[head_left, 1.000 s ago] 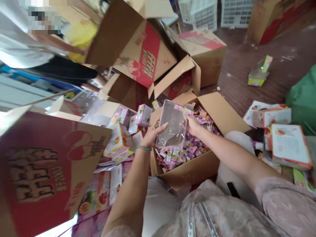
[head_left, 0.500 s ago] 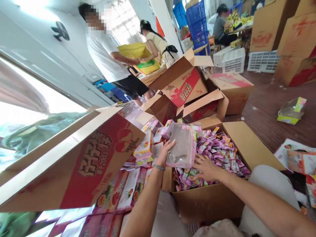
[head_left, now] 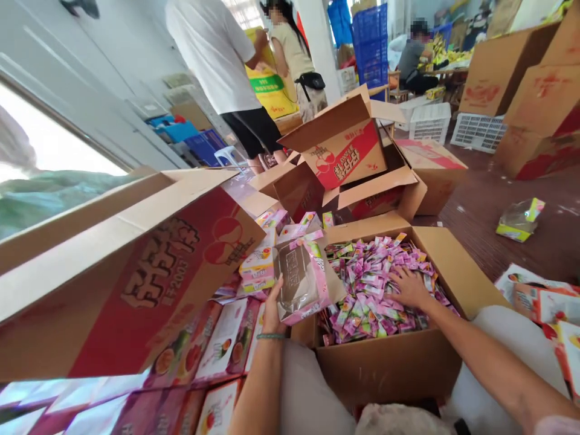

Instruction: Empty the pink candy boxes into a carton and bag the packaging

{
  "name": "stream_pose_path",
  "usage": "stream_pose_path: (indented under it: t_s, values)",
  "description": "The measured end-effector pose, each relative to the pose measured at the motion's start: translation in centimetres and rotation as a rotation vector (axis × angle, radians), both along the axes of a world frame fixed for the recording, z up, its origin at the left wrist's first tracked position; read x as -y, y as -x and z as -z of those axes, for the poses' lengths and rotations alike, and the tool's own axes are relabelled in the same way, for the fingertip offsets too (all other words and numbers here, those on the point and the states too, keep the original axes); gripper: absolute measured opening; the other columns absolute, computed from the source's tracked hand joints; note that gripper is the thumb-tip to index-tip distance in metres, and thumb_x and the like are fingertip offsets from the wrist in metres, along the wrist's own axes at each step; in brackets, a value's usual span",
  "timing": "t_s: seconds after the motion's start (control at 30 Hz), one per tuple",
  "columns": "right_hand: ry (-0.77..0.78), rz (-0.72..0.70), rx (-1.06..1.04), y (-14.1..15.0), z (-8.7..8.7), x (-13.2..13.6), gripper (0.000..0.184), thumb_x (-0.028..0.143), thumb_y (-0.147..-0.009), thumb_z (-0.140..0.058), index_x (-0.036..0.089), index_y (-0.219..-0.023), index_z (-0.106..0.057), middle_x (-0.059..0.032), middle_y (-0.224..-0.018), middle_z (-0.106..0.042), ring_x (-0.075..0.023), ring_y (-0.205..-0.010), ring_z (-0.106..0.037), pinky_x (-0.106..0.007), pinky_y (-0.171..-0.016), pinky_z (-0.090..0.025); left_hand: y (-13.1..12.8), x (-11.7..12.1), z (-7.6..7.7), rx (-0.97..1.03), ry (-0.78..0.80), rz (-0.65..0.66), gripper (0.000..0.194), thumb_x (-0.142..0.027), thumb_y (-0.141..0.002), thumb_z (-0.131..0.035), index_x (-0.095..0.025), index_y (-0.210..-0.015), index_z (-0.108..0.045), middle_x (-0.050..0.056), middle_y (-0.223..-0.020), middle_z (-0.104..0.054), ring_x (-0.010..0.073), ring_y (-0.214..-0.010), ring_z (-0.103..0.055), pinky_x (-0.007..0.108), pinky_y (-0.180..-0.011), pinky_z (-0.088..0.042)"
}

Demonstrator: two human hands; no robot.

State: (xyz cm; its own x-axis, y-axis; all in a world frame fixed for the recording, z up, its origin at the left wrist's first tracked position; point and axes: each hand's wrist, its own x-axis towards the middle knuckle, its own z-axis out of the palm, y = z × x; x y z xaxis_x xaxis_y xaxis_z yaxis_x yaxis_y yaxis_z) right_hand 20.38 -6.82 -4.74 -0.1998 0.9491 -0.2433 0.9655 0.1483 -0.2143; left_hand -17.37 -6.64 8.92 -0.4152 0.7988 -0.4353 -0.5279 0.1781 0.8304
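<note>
My left hand (head_left: pixel 273 304) grips a pink retail box with a clear window (head_left: pixel 301 279), held upright and open at the top, beside the left edge of an open cardboard carton (head_left: pixel 457 272). The carton is filled with several small pink and green sachets (head_left: pixel 371 290). My right hand (head_left: pixel 410 287) lies on the heap of sachets, fingers curled down into them; whether it has any in its grasp I cannot make out.
A big red-printed carton (head_left: pixel 136 272) lies tilted at my left over flat pink boxes (head_left: pixel 217 350). More open cartons (head_left: pixel 344 151) are stacked behind. Two people stand at the back left, another sits far off. A loose box (head_left: pixel 519 220) lies on the brown floor.
My right hand let go of the windowed box and dropped onto the sachets in the carton. My left hand keeps the box, now lower and to the left. The view has tilted up.
</note>
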Motion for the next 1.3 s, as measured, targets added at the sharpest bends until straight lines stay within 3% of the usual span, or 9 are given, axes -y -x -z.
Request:
stream_pose_path:
  t_s: [0.13, 0.27, 0.43, 0.63, 0.77, 0.83, 0.93, 1.1, 1.3]
  values:
    - [-0.004, 0.117, 0.07, -1.8, 0.5, 0.4, 0.066, 0.06, -0.104, -0.047, 0.026, -0.16, -0.048, -0.0147, -0.172, -0.034, -0.0368, -0.157, -0.034, -0.064, -0.118, -0.038, 0.2, -1.0, 1.7, 0.047, -0.027, 0.043, 0.034, -0.019, -0.101, -0.061, -0.014, -0.133, -0.072, 0.011, -0.121, -0.079, 0.0209, -0.101, -0.079, 0.032, -0.098, -0.062]
    - [-0.02, 0.18, 0.108, -1.2, -0.6, 1.4, 0.069, 0.063, -0.104, -0.041, 0.029, -0.164, -0.044, -0.011, -0.174, -0.031, -0.0389, -0.161, -0.024, -0.068, -0.123, -0.028, 0.5, -1.7, 2.1, 0.056, -0.041, 0.054, 0.034, -0.012, -0.1, -0.06, -0.012, -0.133, -0.071, 0.012, -0.122, -0.079, 0.0214, -0.108, -0.078, 0.034, -0.103, -0.061]
    - [-0.053, 0.02, 0.02, 1.4, -0.7, 4.2, 0.087, 0.081, -0.093, -0.049, 0.037, -0.167, -0.036, -0.008, -0.178, -0.02, -0.0486, -0.162, -0.009, -0.079, -0.123, -0.013, 0.2, -1.8, 1.8, 0.086, -0.019, 0.098, 0.032, -0.015, -0.102, -0.06, -0.011, -0.132, -0.071, 0.013, -0.124, -0.078, 0.0213, -0.109, -0.077, 0.032, -0.103, -0.06]
    - [0.048, -0.081, 0.103, 0.6, 2.7, 3.7, 0.116, 0.081, -0.073, -0.076, 0.034, -0.169, -0.031, -0.0124, -0.176, -0.025, -0.0537, -0.161, -0.005, -0.084, -0.12, -0.004, 0.1, -1.9, 1.5, 0.084, 0.025, 0.077, 0.034, -0.015, -0.102, -0.057, -0.012, -0.133, -0.071, 0.012, -0.116, -0.08, 0.0219, -0.102, -0.079, 0.034, -0.1, -0.063]
    - [-0.013, -0.102, 0.118, -1.2, 3.2, 2.6, 0.098, 0.062, -0.084, -0.075, 0.035, -0.168, -0.032, -0.0097, -0.175, -0.028, -0.05, -0.162, -0.005, -0.08, -0.122, -0.007, 0.3, -2.3, 2.4, 0.054, 0.028, 0.069, 0.032, -0.017, -0.103, -0.056, -0.014, -0.13, -0.073, 0.007, -0.103, -0.082, 0.0181, -0.096, -0.079, 0.03, -0.1, -0.062]
    - [-0.033, -0.126, 0.116, -1.8, 2.5, 2.3, 0.092, 0.044, -0.088, -0.074, 0.035, -0.169, -0.03, -0.0077, -0.176, -0.026, -0.0462, -0.163, -0.004, -0.076, -0.124, -0.006, 0.2, -2.6, 2.8, 0.044, 0.01, 0.071, 0.03, -0.018, -0.103, -0.056, -0.015, -0.127, -0.074, 0.005, -0.098, -0.083, 0.0165, -0.093, -0.079, 0.029, -0.1, -0.061]
    - [0.002, -0.096, 0.1, -2.0, 1.2, 2.0, 0.087, 0.031, -0.092, -0.067, 0.033, -0.17, -0.027, -0.007, -0.178, -0.02, -0.0433, -0.164, -0.001, -0.072, -0.127, -0.008, 0.0, -3.0, 3.1, 0.046, 0.001, 0.079, 0.028, -0.019, -0.104, -0.055, -0.014, -0.12, -0.077, 0.003, -0.089, -0.082, 0.0152, -0.088, -0.079, 0.028, -0.1, -0.06]
    - [0.068, -0.02, 0.077, -0.9, 0.4, 2.7, 0.088, 0.035, -0.094, -0.06, 0.029, -0.172, -0.019, -0.0094, -0.179, -0.012, -0.0462, -0.163, 0.003, -0.075, -0.124, -0.01, -0.4, -3.4, 2.6, 0.04, -0.013, 0.045, 0.029, -0.017, -0.104, -0.054, -0.014, -0.12, -0.077, 0.002, -0.093, -0.082, 0.0129, -0.092, -0.078, 0.025, -0.105, -0.057]
    - [0.096, -0.048, 0.128, 0.0, 2.6, 3.4, 0.092, 0.038, -0.086, -0.065, 0.028, -0.17, -0.029, -0.0124, -0.177, -0.023, -0.0496, -0.162, 0.0, -0.078, -0.122, -0.009, -0.7, -2.9, 2.4, 0.036, 0.056, 0.078, 0.033, -0.019, -0.101, -0.061, -0.015, -0.132, -0.073, 0.009, -0.118, -0.08, 0.0188, -0.108, -0.077, 0.032, -0.106, -0.058]
